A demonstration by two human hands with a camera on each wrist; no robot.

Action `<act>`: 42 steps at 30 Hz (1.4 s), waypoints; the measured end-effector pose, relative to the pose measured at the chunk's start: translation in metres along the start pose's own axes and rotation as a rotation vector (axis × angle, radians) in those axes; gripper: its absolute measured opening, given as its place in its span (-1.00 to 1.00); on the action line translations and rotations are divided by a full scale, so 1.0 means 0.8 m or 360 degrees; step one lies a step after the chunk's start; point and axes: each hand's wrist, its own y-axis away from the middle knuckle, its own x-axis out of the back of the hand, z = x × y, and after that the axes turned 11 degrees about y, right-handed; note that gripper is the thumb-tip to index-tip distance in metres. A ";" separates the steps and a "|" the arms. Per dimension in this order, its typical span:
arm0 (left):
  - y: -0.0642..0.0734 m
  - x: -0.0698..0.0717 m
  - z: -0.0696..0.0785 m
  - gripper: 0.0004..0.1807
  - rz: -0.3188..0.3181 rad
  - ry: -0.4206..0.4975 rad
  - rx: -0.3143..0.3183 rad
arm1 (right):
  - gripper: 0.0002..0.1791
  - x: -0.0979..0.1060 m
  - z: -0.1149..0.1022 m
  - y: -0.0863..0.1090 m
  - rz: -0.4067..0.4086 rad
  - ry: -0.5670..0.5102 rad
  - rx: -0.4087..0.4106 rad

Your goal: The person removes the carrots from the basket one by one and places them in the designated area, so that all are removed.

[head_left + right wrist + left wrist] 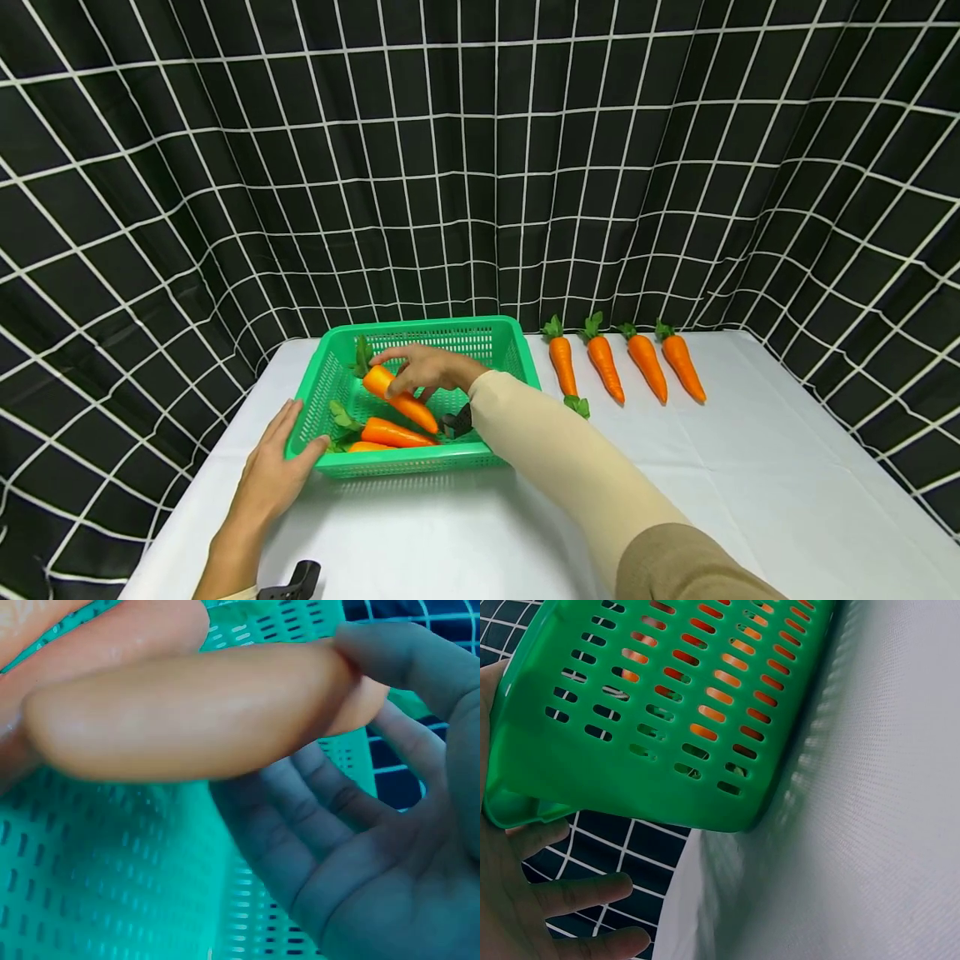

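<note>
At the near left, a dark device [292, 583] sat on the left wrist over the white counter [420, 533], while a beige sleeve [570, 467] reached in from the near right. The left hand [273, 471] lay at the near left corner of a green basket [408, 461]. Its grip was spread, with the thumb at the rim and the fingers straight along the outside of the left wall, gaps between them.

Inside, a partly hidden carrot [370, 447] lay against the near wall, and a middle carrot [396, 433] lay just beyond it. Farther in, the right hand [435, 369] had its grip clamped on a held carrot [412, 410], thumb and fingers on opposite sides of the thick end. The carrot's leafy top pointed far left, its tip near right; whether the tip touched anything I could not tell.

Right of the basket, a row of four carrots [603, 367] lay side by side on the counter, leaves far, tips near. A leafy tuft [577, 406] showed at the leftmost one's near end. At the far side hung a black curtain [480, 167] with white grid lines.
</note>
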 end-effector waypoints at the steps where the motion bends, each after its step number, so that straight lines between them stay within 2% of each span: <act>1: 0.000 0.000 0.000 -0.15 0.0001 -0.0002 0.0001 | -0.30 0.000 -0.001 0.001 0.0009 -0.0021 0.0016; 14: -0.002 0.000 0.002 -0.16 -0.0004 -0.0016 0.0005 | -0.33 0.012 -0.021 0.025 0.0143 -0.0244 0.0194; 21: -0.001 -0.001 0.002 -0.16 -0.0018 -0.0018 0.0012 | -0.34 0.014 -0.031 0.046 0.0221 -0.0254 0.0290; 28: -0.002 0.001 0.001 -0.16 -0.0004 -0.0019 -0.0023 | -0.35 0.011 -0.038 0.062 0.0298 -0.0281 0.0375; 35: 0.000 0.002 0.000 -0.16 -0.0016 -0.0030 0.0003 | -0.33 0.005 -0.047 0.078 0.0378 -0.0350 0.0457; 42: -0.001 0.002 0.001 -0.17 0.0000 -0.0029 -0.0032 | -0.32 0.000 -0.058 0.099 0.0451 -0.0378 0.0527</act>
